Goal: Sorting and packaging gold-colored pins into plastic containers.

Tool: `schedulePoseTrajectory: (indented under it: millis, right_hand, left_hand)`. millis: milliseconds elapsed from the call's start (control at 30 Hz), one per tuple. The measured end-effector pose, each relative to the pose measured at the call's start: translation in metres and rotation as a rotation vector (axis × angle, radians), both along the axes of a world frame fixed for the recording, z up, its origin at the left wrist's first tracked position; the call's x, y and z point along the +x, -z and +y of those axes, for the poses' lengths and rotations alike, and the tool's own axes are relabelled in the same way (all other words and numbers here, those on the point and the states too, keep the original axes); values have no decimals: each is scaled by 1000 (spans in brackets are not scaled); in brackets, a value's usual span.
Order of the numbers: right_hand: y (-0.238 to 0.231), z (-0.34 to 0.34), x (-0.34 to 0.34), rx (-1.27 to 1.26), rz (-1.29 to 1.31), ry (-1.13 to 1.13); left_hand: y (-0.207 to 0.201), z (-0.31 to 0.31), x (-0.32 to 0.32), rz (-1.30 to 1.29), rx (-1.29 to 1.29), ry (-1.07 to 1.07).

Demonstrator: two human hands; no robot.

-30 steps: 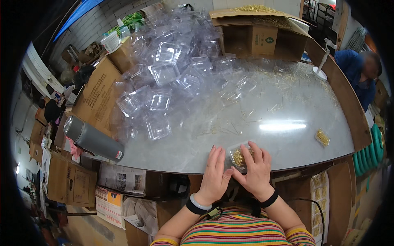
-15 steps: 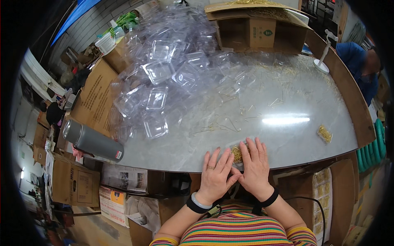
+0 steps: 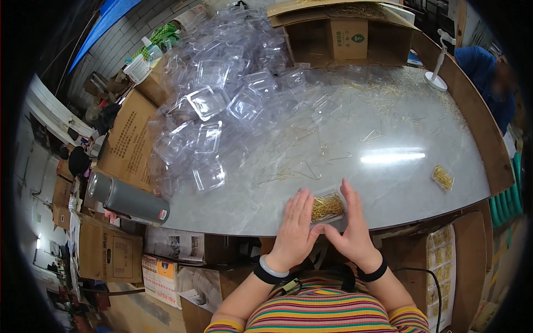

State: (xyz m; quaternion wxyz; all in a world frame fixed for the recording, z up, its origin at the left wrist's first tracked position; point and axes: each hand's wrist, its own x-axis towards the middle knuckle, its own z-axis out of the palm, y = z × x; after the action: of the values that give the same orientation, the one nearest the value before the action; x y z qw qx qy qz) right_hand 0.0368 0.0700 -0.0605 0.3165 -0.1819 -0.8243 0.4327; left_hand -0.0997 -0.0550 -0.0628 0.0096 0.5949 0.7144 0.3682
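Note:
Between my hands, at the table's front edge, a small clear plastic box (image 3: 327,207) filled with thin golden metal pieces lies on the grey tabletop. My left hand (image 3: 296,228) rests along the box's left side, its fingers stretched out and close together. On the other side stands my right hand (image 3: 353,228), fingers extended upward and thumb spread toward the left hand. The thumbs almost meet just in front of the box. Whether the palms press on it, I cannot tell. Another such filled box (image 3: 443,177) lies farther right.
A large heap of empty clear plastic boxes (image 3: 211,102) covers the back left. Loose golden wire pieces (image 3: 302,172) lie scattered mid-table. A grey bottle (image 3: 130,197) lies at left, an open cardboard box (image 3: 350,41) stands behind, and a white stand (image 3: 437,80) is back right. Another person (image 3: 483,80) is beyond.
My hands have drawn apart; the fingers that covered the box now flank it, so more of its golden contents shows. The view has shifted slightly.

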Motion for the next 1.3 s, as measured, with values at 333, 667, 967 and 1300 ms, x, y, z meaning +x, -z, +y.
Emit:
schedulePoseTrajectory:
  millis: [333, 667, 967, 1300]
  right_hand:
    - [-3, 3, 13, -89, -10, -185]
    - [-17, 5, 9, 377, -185, -132]
    - [-66, 59, -29, 502, -370, -198]
    - [-30, 89, -134, 1082, -532, -618]
  left_hand:
    - [7, 11, 5, 178, -43, 10]
    - [9, 5, 4, 277, -23, 9]
    - [7, 2, 1, 240, 34, 48]
    - [8, -4, -4, 318, 28, 32]
